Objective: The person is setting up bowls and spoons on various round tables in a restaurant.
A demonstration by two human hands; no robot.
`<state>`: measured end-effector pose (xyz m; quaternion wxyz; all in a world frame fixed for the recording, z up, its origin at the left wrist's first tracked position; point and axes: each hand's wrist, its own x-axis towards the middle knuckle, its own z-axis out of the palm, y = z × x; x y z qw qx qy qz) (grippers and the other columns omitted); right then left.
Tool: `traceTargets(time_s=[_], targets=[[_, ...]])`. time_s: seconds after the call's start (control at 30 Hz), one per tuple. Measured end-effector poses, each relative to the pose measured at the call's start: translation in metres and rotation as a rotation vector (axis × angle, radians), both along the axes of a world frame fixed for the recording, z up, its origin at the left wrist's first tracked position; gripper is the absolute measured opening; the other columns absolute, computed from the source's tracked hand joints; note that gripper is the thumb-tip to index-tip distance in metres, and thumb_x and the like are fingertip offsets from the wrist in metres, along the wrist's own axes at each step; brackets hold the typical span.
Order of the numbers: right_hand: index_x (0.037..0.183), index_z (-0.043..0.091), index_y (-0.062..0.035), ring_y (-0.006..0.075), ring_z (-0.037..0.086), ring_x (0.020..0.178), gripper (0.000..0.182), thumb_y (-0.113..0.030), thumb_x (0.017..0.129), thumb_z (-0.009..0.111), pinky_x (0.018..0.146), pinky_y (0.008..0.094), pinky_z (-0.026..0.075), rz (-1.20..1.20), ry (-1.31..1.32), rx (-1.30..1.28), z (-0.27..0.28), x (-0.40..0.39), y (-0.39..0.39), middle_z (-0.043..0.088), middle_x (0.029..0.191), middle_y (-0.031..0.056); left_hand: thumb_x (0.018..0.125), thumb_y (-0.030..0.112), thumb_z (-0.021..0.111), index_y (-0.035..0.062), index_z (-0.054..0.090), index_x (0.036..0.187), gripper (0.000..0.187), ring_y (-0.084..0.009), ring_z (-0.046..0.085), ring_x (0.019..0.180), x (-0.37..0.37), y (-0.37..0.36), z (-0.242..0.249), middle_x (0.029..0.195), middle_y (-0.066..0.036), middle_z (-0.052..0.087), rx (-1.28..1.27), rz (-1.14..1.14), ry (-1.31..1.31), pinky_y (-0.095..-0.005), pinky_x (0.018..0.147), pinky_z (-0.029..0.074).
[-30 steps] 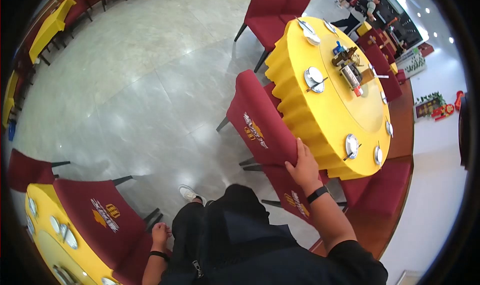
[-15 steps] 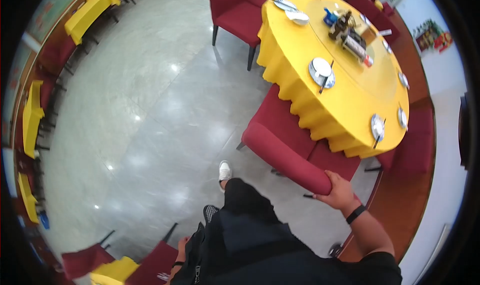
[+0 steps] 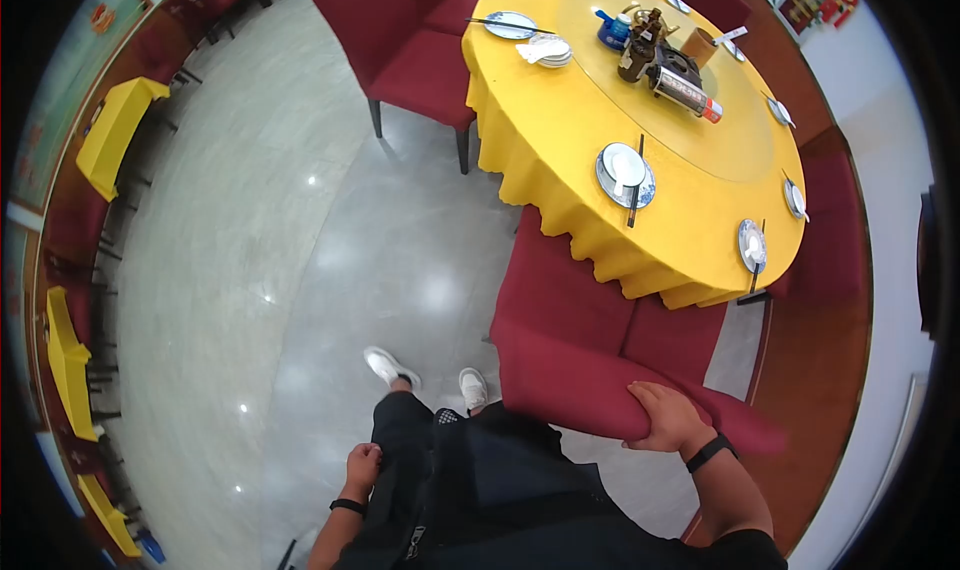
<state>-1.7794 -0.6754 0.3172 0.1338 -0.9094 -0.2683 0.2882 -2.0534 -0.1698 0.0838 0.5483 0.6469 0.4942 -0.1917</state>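
My right hand (image 3: 668,416) is wrapped over the top of the padded back of a dark red chair (image 3: 570,380), thumb on the near side. A second red seat (image 3: 680,332) adjoins it on the right, its own back partly behind my hand. Both seats face a round table with a yellow cloth (image 3: 560,170), their front edges under the cloth. My left hand (image 3: 363,466) hangs by my left thigh, fingers curled into a loose fist, with nothing seen in it.
Place settings like a plate with bowl and chopsticks (image 3: 626,175) ring the table. On its glass turntable (image 3: 740,150) stand brown bottles (image 3: 640,50), a gas canister (image 3: 685,94) and a blue pot (image 3: 613,32). Another red chair (image 3: 410,65) stands at the far left; yellow-covered tables (image 3: 120,135) line the left wall.
I have stepped closer, and both my shoes now show beside the chair. My right hand stays on the chair back, which sits lower in view. My left hand has come further into view.
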Motion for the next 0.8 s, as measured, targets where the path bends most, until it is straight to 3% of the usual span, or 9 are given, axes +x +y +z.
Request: traceTargets(time_s=[0.03,0.13,0.33,0.4,0.43,0.47,0.57,0.6,0.8], targets=[[0.132,0.05,-0.0036,0.036,0.052,0.121,0.09,-0.046,0.059,0.081,0.103,0.043,0.041,-0.02,0.015,0.009,0.0,0.001,0.002,0.051,0.133,0.0198,0.091,0.014,0.056,0.0016,0.061,0.099,0.016,-0.0145,0.06,0.064,0.009,0.013,-0.004,0.08,-0.005,0.062,0.096,-0.158,0.005,-0.0273,0.055,0.05],[0.132,0.051,-0.0084,0.0347,0.051,0.121,0.091,-0.045,0.055,0.083,0.103,0.0438,0.041,-0.094,0.027,-0.06,0.003,0.0,0.006,0.052,0.133,0.0189,0.09,0.014,0.056,0.0006,0.062,0.096,0.016,-0.0144,0.059,0.063,0.07,0.055,0.012,0.078,-0.006,0.062,0.04,-0.185,0.09,-0.0275,0.055,0.05],[0.133,0.052,-0.0153,0.0341,0.046,0.128,0.094,-0.031,0.048,0.087,0.107,0.0434,0.037,-0.315,0.057,-0.416,0.004,-0.014,0.028,0.05,0.134,0.0188,0.089,0.013,0.053,-0.0019,0.062,0.092,0.018,-0.0174,0.061,0.063,0.19,0.176,-0.041,0.076,-0.009,0.063,-0.027,-0.246,0.062,-0.0303,0.054,0.05],[0.135,0.048,-0.0117,0.0358,0.042,0.13,0.098,-0.024,0.046,0.087,0.109,0.0434,0.034,-0.386,0.132,-0.521,-0.006,-0.033,0.042,0.047,0.137,0.0202,0.09,0.019,0.052,0.0012,0.062,0.091,0.02,-0.0198,0.061,0.063,0.211,0.256,-0.119,0.078,-0.009,0.063,0.28,-0.979,-0.112,-0.0323,0.056,0.05],[0.137,0.044,-0.0076,0.0368,0.041,0.132,0.099,-0.022,0.049,0.086,0.111,0.0439,0.032,-0.442,0.103,-0.629,-0.007,-0.049,0.05,0.045,0.14,0.0208,0.09,0.019,0.052,0.0012,0.062,0.091,0.02,-0.0198,0.061,0.063,0.185,0.266,-0.099,0.078,-0.009,0.063,0.234,-0.999,-0.062,-0.0323,0.056,0.05],[0.139,0.039,-0.0034,0.0378,0.039,0.133,0.1,-0.02,0.052,0.085,0.112,0.0445,0.03,-0.5,-0.007,-0.724,-0.005,-0.031,0.058,0.042,0.143,0.0215,0.091,0.02,0.053,0.0016,0.061,0.093,0.02,-0.0194,0.061,0.063,0.21,0.267,-0.083,0.079,-0.009,0.063,0.15,-0.8,-0.044,-0.0322,0.056,0.05],[0.14,0.041,-0.0057,0.0372,0.039,0.134,0.094,-0.023,0.058,0.084,0.109,0.0423,0.035,-0.598,0.302,-0.749,0.026,0.008,0.139,0.042,0.143,0.0209,0.092,0.022,0.055,0.0029,0.06,0.099,0.021,-0.0184,0.061,0.063,0.345,0.272,-0.022,0.082,-0.01,0.063,-0.085,-0.243,-0.057,-0.0319,0.057,0.051],[0.14,0.041,-0.0057,0.0372,0.039,0.134,0.094,-0.023,0.058,0.084,0.109,0.0423,0.035,-0.617,0.314,-0.76,0.024,0.012,0.158,0.042,0.143,0.0209,0.093,0.022,0.056,0.0035,0.058,0.105,0.022,-0.0176,0.061,0.065,0.358,0.29,-0.028,0.085,-0.01,0.063,-0.116,-0.281,-0.096,-0.0312,0.058,0.051],[0.128,0.053,0.0005,0.0318,0.063,0.107,0.054,-0.022,0.082,0.072,0.091,0.0381,0.05,-0.864,0.278,0.092,0.027,0.089,0.289,0.064,0.113,0.0212,0.092,0.021,0.054,0.0015,0.058,0.104,0.023,-0.018,0.063,0.069,0.41,0.345,-0.032,0.085,-0.009,0.063,-0.073,-0.243,-0.025,-0.0297,0.056,0.05]])
